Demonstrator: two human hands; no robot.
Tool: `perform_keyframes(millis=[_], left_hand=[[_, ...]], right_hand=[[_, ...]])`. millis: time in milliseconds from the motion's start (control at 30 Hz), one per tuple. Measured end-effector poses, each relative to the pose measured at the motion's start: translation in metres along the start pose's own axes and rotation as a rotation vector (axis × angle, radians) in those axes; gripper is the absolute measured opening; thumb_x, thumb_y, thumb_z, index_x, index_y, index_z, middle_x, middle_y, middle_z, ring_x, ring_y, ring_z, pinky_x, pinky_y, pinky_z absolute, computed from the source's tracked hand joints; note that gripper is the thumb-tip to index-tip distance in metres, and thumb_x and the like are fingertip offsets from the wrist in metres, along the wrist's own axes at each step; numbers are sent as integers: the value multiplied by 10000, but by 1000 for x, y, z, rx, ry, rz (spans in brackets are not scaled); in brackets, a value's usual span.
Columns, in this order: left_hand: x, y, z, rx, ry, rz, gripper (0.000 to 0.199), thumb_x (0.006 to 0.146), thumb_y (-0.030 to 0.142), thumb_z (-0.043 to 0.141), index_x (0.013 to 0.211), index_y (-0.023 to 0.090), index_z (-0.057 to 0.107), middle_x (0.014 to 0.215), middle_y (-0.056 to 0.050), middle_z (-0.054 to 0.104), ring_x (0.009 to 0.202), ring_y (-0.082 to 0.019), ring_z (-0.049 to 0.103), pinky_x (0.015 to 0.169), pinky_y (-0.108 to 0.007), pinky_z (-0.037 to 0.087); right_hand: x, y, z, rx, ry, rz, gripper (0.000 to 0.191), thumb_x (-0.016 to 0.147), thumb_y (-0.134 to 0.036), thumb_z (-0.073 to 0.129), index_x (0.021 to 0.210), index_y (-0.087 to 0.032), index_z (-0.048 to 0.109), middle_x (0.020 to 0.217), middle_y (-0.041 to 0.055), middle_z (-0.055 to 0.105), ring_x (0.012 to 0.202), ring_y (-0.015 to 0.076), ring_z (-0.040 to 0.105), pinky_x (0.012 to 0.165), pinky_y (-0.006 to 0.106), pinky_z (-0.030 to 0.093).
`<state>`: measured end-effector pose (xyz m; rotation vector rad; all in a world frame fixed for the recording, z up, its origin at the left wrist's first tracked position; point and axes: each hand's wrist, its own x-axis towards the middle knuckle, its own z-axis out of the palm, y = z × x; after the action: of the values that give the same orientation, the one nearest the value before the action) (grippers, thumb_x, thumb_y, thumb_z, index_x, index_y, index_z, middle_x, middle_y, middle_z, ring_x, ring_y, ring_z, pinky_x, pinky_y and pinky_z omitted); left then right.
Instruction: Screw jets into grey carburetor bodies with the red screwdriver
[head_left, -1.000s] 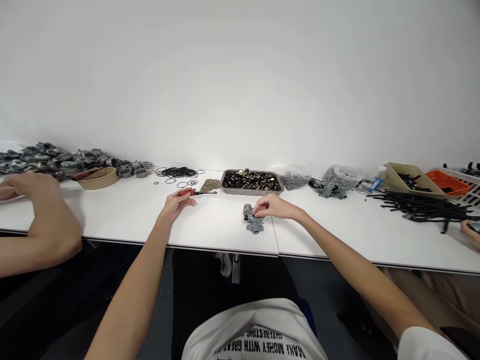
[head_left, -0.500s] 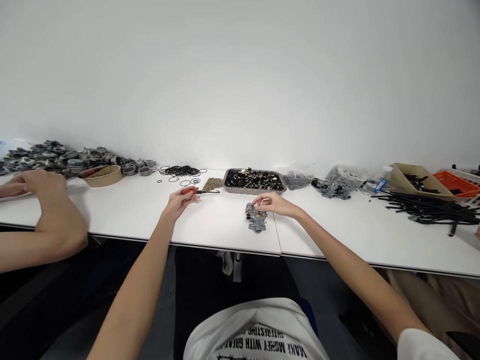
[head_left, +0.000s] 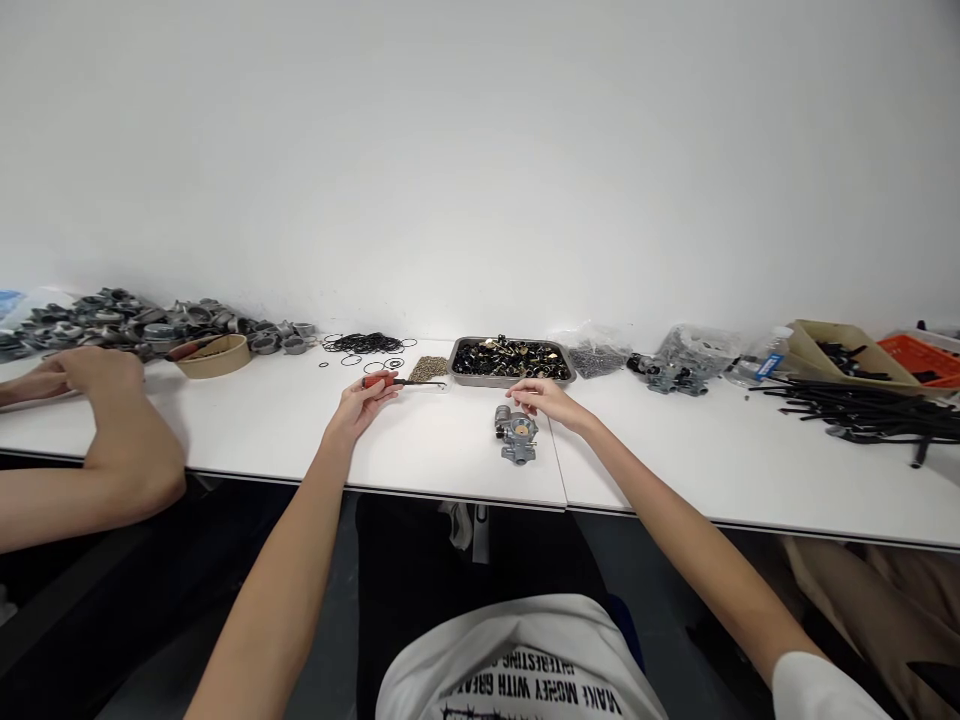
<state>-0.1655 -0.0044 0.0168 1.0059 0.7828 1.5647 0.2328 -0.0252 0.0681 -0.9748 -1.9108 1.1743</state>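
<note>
Screwdriver in our left hand, grey metal body standing before us

We pinch a red-handled screwdriver with a dark shaft (head_left: 381,380) between the thumb and fingers of our left hand (head_left: 363,402), its shaft pointing right, close to a small heap of tiny brass-coloured parts (head_left: 430,368). Our right hand (head_left: 546,400) hovers just beyond a grey metal carburettor-like body (head_left: 519,430), thumb and fingertips drawn near each other; we cannot tell whether they pinch anything. The body sits on the white tabletop (head_left: 435,450) in front of us, left of the seam, with a round tan-coloured spot facing up.

Behind it we have a rectangular metal tray (head_left: 511,382) full of black and gold-coloured parts (head_left: 510,357). To its left lie thin black rings (head_left: 364,343), then an oval tan container (head_left: 217,363) with a red-handled tool across its rim, and a long pile of grey metal castings (head_left: 142,320). To the tray's right we see a clear plastic bag of small grey parts (head_left: 596,360), more grey metal bodies (head_left: 669,376), a clear bottle (head_left: 771,357), a beige bin (head_left: 811,350), an orange basket (head_left: 919,360) and black tubes (head_left: 862,408). At our left, another person's bent arm (head_left: 131,450) rests along the table edge.
</note>
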Motion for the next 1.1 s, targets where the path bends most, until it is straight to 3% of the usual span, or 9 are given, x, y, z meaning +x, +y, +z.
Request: perform_keyframes(millis=[167, 367, 533, 700, 833, 1100], left_hand=[[-2, 2, 3, 7, -5, -9, 213, 790, 86, 717, 1003, 89, 703, 1189, -170, 704, 900, -226, 749, 833, -322, 610], [-5, 1, 19, 27, -65, -33, 228, 794, 105, 725, 1017, 77, 691, 1145, -181, 720, 847, -221, 752, 821, -333, 612], [3, -8, 46, 10, -135, -20, 234, 791, 139, 738, 1012, 78, 695, 1127, -178, 725, 797, -211, 749, 807, -325, 609], [25, -18, 77, -70, -133, -12, 192, 812, 189, 713, 972, 85, 684, 1031, -168, 737, 703, -184, 724, 742, -315, 595], [41, -24, 82, -153, 144, 77, 134, 834, 229, 667, 863, 105, 623, 814, -122, 707, 544, -132, 627, 595, -280, 537], [45, -35, 43, -161, 715, 307, 188, 889, 239, 504, 788, 215, 347, 603, 58, 512, 396, -57, 432, 442, -188, 359]], right_hand=[[6, 15, -1, -6, 10, 5, 275, 852, -398, 639, 929, -148, 722, 963, 79, 692, 663, 106, 574, 546, 234, 417], [27, 37, -5, -1, 57, 57, 219, 830, -306, 685, 954, -130, 728, 838, 60, 694, 625, 103, 599, 504, 203, 432], [44, 46, -3, -6, 70, 61, 140, 757, -193, 752, 874, -121, 725, 702, 33, 674, 532, 95, 573, 467, 194, 412], [47, 63, 10, 8, 177, 50, 112, 769, -160, 710, 871, -115, 707, 691, 24, 661, 544, 94, 561, 500, 198, 419], [46, 73, 18, 14, 249, 8, 145, 820, -231, 653, 911, -124, 689, 711, 17, 655, 590, 98, 555, 539, 203, 434], [46, 78, 20, 2, 283, -15, 254, 833, -366, 626, 923, -135, 676, 667, 2, 635, 582, 111, 539, 536, 216, 398]])
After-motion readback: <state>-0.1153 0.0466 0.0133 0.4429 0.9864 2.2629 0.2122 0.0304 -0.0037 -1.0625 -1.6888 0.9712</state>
